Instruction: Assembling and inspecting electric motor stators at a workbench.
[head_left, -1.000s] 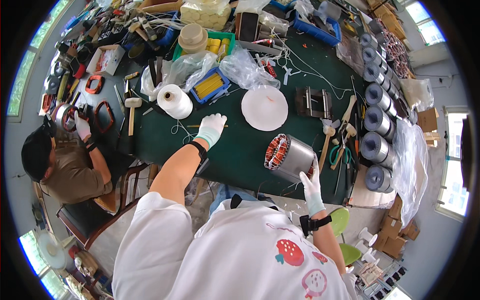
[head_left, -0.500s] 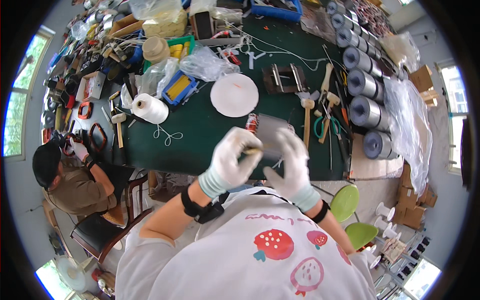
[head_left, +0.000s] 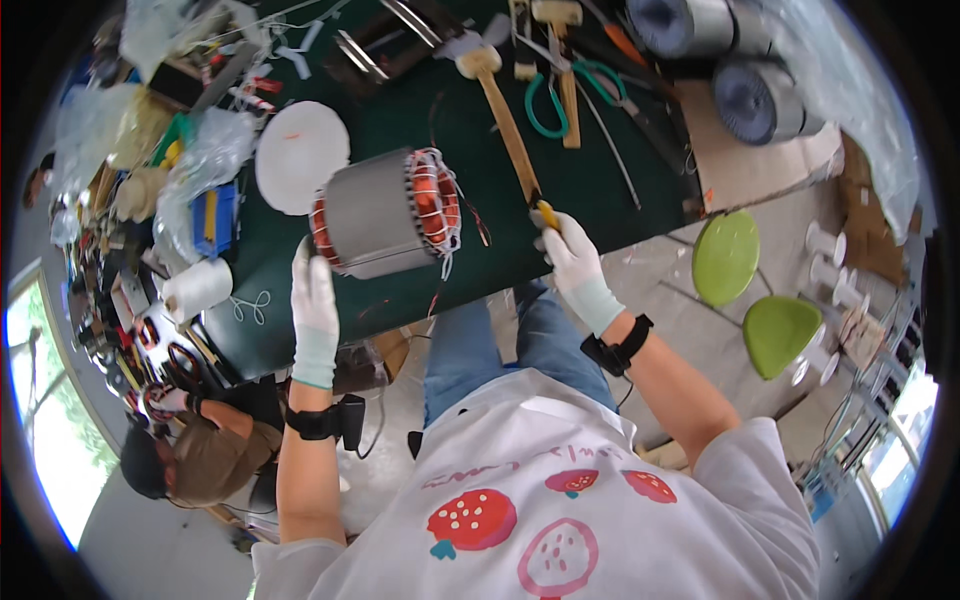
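A grey cylindrical motor stator (head_left: 370, 215) lies on its side on the green table. Copper windings laced with white cord show at both ends, and loose leads trail from the right end. My left hand (head_left: 315, 305), in a white glove, is at the stator's left end with fingers stretched out along it; its fingertips are partly hidden there. To the right, my gloved right hand (head_left: 575, 262) is closed on a small yellow-handled tool (head_left: 546, 213), whose kind I cannot make out. Its dark end meets the lower end of a mallet's wooden handle (head_left: 508, 130).
Teal-handled scissors (head_left: 547, 108) and other hand tools lie beyond my right hand. Left of the stator are a white round disc (head_left: 302, 158), a blue tray (head_left: 213, 220) and a white thread cone (head_left: 198, 290). Green stools (head_left: 726, 258) stand at right. A co-worker (head_left: 205, 450) sits at left.
My view has swung right and closer to the table's front edge. My hands, earlier close together before the stator, are now far apart. The right one now holds the yellow-handled tool.
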